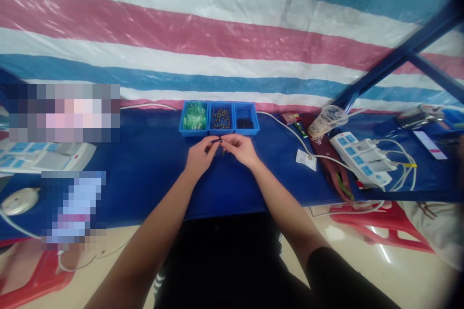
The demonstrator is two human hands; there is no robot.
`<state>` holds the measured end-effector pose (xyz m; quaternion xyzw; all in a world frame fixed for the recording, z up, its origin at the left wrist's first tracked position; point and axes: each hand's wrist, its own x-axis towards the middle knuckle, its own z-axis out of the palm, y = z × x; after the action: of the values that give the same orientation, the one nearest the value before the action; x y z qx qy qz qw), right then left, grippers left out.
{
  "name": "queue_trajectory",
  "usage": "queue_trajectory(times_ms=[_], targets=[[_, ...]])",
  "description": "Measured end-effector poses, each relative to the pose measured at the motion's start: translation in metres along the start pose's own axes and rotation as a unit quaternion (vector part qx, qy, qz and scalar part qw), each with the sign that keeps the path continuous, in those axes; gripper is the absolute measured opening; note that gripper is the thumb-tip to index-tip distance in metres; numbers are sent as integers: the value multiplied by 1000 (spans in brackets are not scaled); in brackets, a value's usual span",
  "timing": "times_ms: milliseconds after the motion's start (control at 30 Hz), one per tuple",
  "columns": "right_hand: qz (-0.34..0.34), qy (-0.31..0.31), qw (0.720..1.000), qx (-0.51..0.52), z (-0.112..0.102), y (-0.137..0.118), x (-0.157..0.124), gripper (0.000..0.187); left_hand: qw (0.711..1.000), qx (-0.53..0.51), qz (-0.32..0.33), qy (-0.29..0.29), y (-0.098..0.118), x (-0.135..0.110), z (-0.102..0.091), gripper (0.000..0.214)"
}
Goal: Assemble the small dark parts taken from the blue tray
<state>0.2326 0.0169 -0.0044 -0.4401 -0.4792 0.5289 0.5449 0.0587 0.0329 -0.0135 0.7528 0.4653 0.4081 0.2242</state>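
Observation:
My left hand (198, 156) and my right hand (242, 148) meet fingertip to fingertip over the blue table. Both are closed in a pinch around something small and dark, too small to name. A few small brass-coloured pieces (224, 153) show just below the fingertips. Right behind my hands stand three joined blue bins. The left bin (194, 133) holds a green bag with pale pieces in it. Small brass-and-dark metal parts (221, 118) fill the middle bin. In the right one lie small black parts (245, 123).
To the right are a plastic cup (326, 120), a small white packet (306, 160), a brown strap (331, 169) and a power strip (358, 160) with plugged-in chargers. Another power strip (47, 157) and a round white object (21, 201) lie at left. A striped sheet (217, 34) hangs behind.

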Motion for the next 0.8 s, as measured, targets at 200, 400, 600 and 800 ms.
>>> queue_trajectory(times_ms=[200, 400, 600, 800], targets=[[2, 0, 1000, -7, 0, 0, 0, 37, 999, 23, 37, -3, 0, 1, -1, 24], [-8, 6, 1000, -6, 0, -1, -1, 34, 997, 52, 50, -3, -1, 1, -2, 24], [-6, 14, 1000, -3, 0, -1, -1, 32, 999, 43, 26, 6, -1, 0, 0, 27], [5, 11, 1000, 0, 0, 0, 0, 33, 998, 57, 40, 7, 0, 1, -2, 24]])
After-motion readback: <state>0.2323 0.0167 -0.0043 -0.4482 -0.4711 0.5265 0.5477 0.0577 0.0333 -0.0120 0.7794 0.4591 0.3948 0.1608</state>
